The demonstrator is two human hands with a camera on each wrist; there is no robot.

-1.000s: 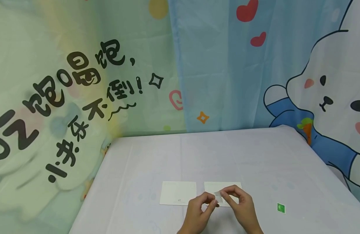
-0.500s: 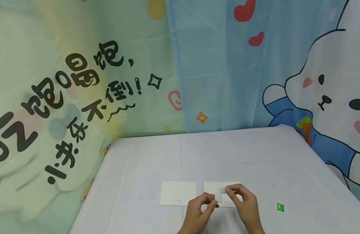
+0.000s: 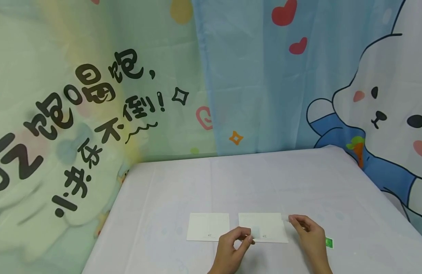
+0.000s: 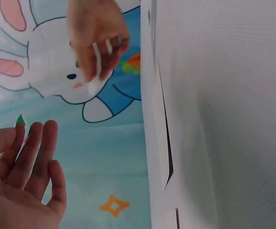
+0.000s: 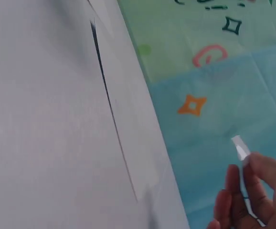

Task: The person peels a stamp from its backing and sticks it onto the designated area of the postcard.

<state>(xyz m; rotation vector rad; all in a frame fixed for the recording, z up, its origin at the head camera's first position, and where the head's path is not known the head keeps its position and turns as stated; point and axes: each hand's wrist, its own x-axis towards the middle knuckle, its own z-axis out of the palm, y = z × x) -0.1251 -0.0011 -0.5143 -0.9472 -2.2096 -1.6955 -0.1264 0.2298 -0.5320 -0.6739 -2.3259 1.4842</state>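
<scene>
Over the near edge of the right white card [image 3: 265, 224], my left hand [image 3: 233, 245] pinches a small sticker [image 4: 20, 120] between thumb and index finger. The sticker shows green in the left wrist view; from the head it looks pale and translucent. Its other fingers spread apart. My right hand [image 3: 310, 236] is right of that card, pinching a small whitish scrap of backing paper [image 5: 241, 149] between thumb and fingertip. A green stamp-like sticker [image 3: 329, 242] lies on the table just beside the right hand, partly hidden by it.
Another white card [image 3: 208, 226] lies left of the first, with a narrow gap between them. Both bear a small mark near the front edge. The table [image 3: 183, 186] has a white cloth, and printed curtains [image 3: 241, 76] hang behind it.
My right hand has pulled away to the right with the scrap of backing paper, parting it from the sticker in my left hand. The left hand has stayed nearly in place.
</scene>
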